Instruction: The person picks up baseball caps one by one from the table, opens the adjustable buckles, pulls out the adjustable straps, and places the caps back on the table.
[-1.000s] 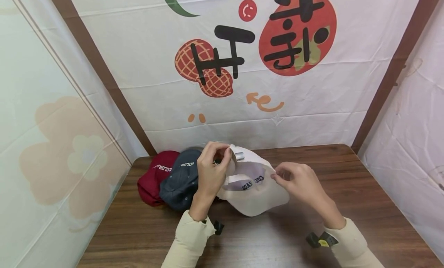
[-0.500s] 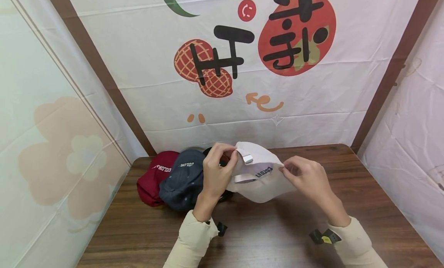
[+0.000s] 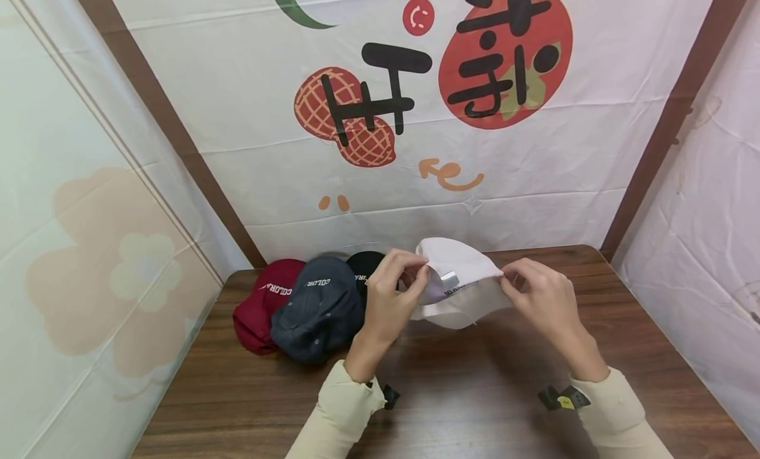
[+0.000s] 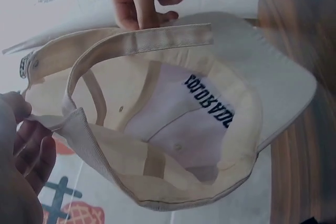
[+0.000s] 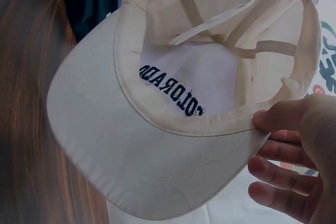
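Over the table (image 3: 617,320), towards twelve o'clock, hangs the white cap (image 3: 466,264); the left hand (image 3: 393,294) pinches its edge at nine, the right hand (image 3: 545,299) at three. Light, even tension should serve best, with the loose strap (image 4: 170,39) unsnagged.

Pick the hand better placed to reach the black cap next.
Probably the left hand: it is nearer the black cap than the right hand, though both pinch the white cap.
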Tool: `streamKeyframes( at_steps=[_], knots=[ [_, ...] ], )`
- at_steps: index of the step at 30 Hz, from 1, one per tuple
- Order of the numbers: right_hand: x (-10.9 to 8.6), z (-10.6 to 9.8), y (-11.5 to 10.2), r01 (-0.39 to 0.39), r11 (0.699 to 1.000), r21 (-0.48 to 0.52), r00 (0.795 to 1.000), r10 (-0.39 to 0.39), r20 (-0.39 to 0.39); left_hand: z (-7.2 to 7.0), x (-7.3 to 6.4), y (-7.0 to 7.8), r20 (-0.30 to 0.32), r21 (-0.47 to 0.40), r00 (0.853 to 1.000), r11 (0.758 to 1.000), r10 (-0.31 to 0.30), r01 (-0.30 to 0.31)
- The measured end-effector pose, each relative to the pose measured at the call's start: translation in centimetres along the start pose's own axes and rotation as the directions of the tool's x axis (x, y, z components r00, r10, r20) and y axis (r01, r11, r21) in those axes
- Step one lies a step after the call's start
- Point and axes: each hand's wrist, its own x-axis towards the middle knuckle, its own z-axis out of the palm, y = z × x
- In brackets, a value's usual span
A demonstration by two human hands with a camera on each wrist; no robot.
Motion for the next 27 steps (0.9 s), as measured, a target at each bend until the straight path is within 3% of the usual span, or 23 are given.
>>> streamKeyframes(
  at_steps=[16,27],
  knots=[
    [-0.5,-0.3,3.3,-0.027,0.998,-0.048,0.998,0.024,-0.057,3.7,-0.3,0.8,0.136,-0.003,0.987,0.996,0.089,-0.089],
    [-0.8,-0.2,5.6,-0.064,0.995,-0.079,0.992,0.054,-0.118,6.2,-0.2,1.2,0.225,0.045,0.964,0.986,0.146,-0.159]
  ],
)
